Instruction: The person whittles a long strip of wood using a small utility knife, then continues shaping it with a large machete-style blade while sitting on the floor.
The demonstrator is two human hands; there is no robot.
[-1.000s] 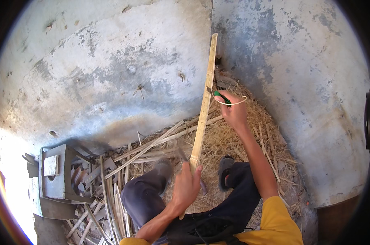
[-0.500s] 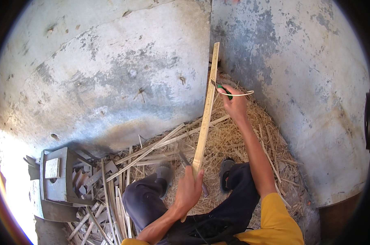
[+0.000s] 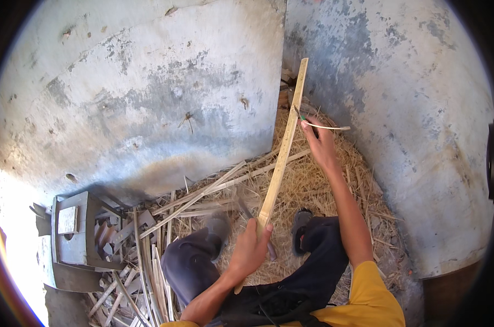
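Note:
A long, flat wooden strip (image 3: 284, 155), possibly bamboo, slants up from my lap toward the corner of the walls. My left hand (image 3: 249, 252) is closed around its lower part, and its lower end pokes out below my palm. Higher up, my right hand (image 3: 322, 143) grips a small green-handled knife (image 3: 302, 117); its short dark blade meets the strip's upper half. A thin, pale, curved sliver (image 3: 334, 128) crosses the fingers of that hand and sticks out to the right. Beyond my left hand shows a dark, rod-like thing (image 3: 271, 250), mostly hidden.
Loose straw and shavings (image 3: 334, 188) cover the floor between my feet and the wall corner. Left of my legs lie several split wooden strips (image 3: 149, 272) and a grey wooden box-like frame (image 3: 75, 223). Worn plaster walls (image 3: 160, 109) stand ahead and at right.
The strip's upper end has swung to the right, and its lower end has shifted slightly left. My right hand has moved a little right with the knife and sliver. My left hand keeps its grip.

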